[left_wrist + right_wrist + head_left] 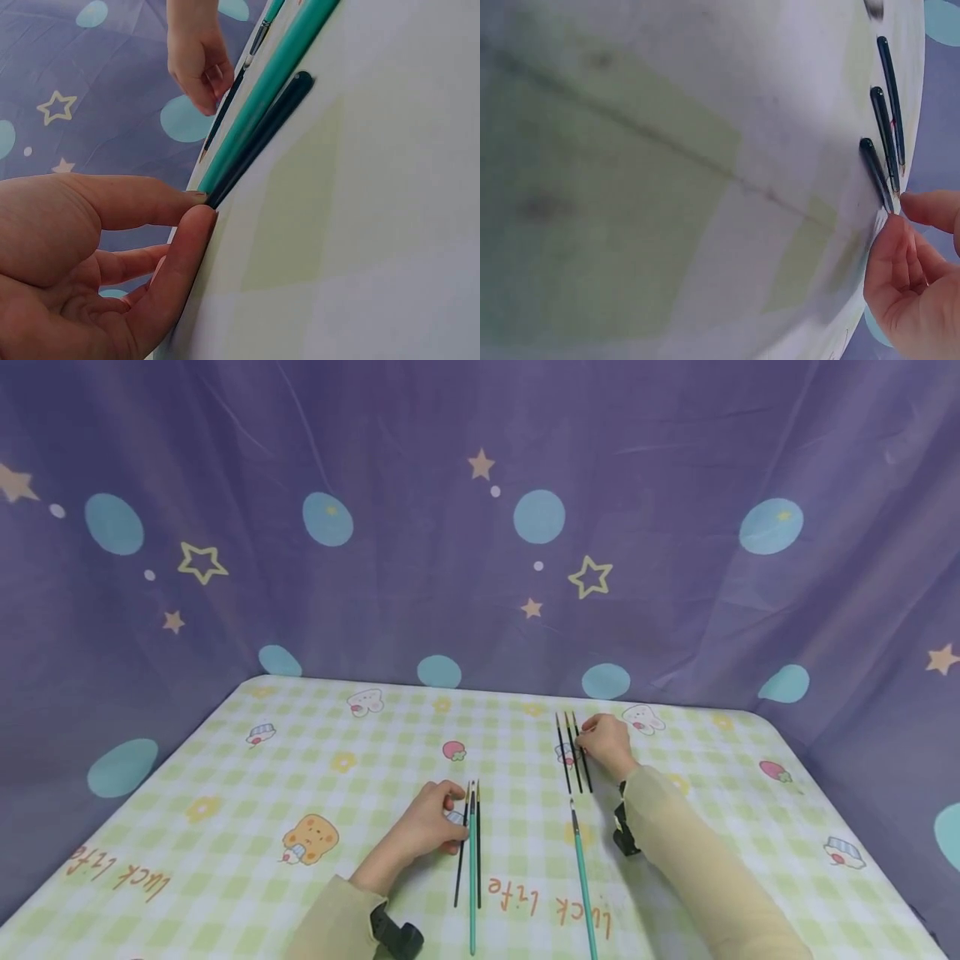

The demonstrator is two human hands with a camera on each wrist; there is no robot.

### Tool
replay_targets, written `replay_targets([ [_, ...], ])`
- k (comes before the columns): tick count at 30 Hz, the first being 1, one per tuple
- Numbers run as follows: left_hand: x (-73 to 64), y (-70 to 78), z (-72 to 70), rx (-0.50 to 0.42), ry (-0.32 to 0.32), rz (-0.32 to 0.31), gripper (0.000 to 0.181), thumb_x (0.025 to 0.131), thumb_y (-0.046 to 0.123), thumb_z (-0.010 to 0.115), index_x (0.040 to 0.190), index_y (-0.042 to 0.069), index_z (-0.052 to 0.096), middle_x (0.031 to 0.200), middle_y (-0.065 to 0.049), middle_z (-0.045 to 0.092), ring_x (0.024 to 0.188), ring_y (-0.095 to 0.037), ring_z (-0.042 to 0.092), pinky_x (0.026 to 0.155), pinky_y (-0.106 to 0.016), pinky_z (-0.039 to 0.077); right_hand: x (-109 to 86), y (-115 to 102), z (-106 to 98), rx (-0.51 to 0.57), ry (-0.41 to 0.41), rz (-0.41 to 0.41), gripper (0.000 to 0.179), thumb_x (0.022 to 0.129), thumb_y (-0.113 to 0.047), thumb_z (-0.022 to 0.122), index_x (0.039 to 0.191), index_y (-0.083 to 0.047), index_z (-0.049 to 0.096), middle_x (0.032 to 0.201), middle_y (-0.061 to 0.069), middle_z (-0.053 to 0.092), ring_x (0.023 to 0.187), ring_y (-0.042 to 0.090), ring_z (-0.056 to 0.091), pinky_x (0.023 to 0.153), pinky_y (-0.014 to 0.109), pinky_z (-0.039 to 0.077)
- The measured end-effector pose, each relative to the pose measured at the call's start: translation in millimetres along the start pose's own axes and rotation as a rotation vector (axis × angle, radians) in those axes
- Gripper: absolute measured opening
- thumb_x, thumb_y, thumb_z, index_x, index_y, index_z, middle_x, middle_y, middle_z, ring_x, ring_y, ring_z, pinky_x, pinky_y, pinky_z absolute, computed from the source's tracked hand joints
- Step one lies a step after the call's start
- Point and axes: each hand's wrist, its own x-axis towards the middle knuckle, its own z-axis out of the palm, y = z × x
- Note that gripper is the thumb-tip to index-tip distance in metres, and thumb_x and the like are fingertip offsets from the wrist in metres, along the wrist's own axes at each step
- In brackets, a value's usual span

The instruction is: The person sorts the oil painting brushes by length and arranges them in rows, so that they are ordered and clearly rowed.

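Note:
With thumb and forefinger, my left hand pinches a thin black paintbrush lying on the table. Beside that brush lie a longer teal paintbrush and another black paintbrush. In the left wrist view, the fingertips meet at the dark handle, next to the teal handle. Farther back, my right hand pinches the rightmost black paintbrush of three. The other two black paintbrushes, a middle one and a left one, lie roughly parallel to it. Fingers partly hide the tips.
A second teal paintbrush lies below the right-hand group, its handle running to the lower frame edge. A green-and-white checked cloth with printed figures covers the table. Behind the table hangs a purple curtain with stars and blue ovals.

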Motion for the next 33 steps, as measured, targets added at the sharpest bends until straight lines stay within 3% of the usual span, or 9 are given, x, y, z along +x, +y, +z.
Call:
replay_targets([
  [4,0.6,-1.2,0.2,0.006,-0.002,0.003,0.048,0.070,-0.005,0.067,0.113,-0.004,0.048,0.090,-0.012,0.035,0.050,-0.015,0.051,0.045,-0.028,0.054,-5.4,-2.6,-1.8,-0.018,0.022,-0.005,0.023,0.075,-0.012,0.063,0.094,0.001,0.064,0.090,0.016,0.065,0.079,0.026,0.059,0.070,0.035,0.050],
  [9,2.6,-2.6,0.4,0.010,0.000,0.005,0.048,0.070,-0.005,0.067,0.114,-0.003,0.048,0.090,-0.012,0.035,0.050,-0.015,0.051,0.045,-0.027,0.054,-20.4,-9.6,-1.4,0.007,0.019,-0.085,0.019,0.075,-0.009,0.063,0.091,0.001,0.064,0.075,0.011,0.062,0.062,0.020,0.054,0.055,0.028,0.046],
  [16,3.3,-2.7,-0.1,0.015,-0.002,0.005,0.048,0.070,-0.003,0.067,0.114,-0.003,0.048,0.090,-0.012,0.035,0.051,-0.015,0.051,0.044,-0.026,0.054,-45.2,-17.4,7.5,0.087,-0.072,-0.137,0.018,0.079,-0.010,0.064,0.094,-0.001,0.064,0.065,0.003,0.057,0.049,0.012,0.052,0.047,0.023,0.042],
  [29,2.4,-2.8,0.5,-0.001,-0.011,0.006,0.048,0.071,-0.004,0.067,0.114,-0.003,0.048,0.090,-0.012,0.034,0.052,-0.016,0.051,0.045,-0.027,0.054,-83.5,-41.3,23.5,0.156,-0.179,-0.180,0.011,0.077,-0.010,0.065,0.088,-0.006,0.065,0.065,0.000,0.059,0.049,0.010,0.055,0.046,0.023,0.044],
  [33,2.3,-3.5,0.6,-0.003,-0.009,0.003,0.049,0.070,-0.004,0.067,0.115,-0.004,0.048,0.090,-0.012,0.034,0.051,-0.016,0.051,0.044,-0.026,0.054,-97.8,-50.3,29.4,0.182,-0.244,-0.190,0.012,0.078,-0.008,0.065,0.088,-0.005,0.063,0.064,0.000,0.058,0.049,0.010,0.055,0.045,0.023,0.045],
])
